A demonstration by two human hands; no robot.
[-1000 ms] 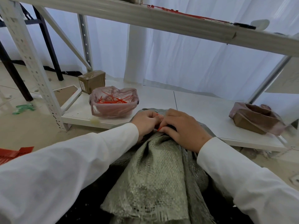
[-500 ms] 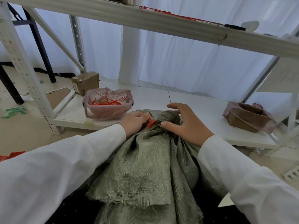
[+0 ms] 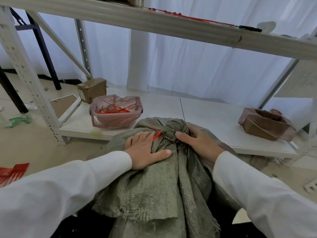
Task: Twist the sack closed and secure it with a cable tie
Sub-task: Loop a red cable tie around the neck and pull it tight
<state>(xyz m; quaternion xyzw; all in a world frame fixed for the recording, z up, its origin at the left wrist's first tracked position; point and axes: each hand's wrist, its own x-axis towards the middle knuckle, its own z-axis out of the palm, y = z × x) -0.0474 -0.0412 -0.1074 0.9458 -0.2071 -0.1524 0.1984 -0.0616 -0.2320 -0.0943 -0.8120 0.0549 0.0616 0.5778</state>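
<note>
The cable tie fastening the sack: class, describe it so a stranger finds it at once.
Start at the grey-green woven sack before the low white shelf. Its twisted neck bunches between both hands. The cable tie is the red strip there, unlike the loose ties in the pink-lined tub.
</note>
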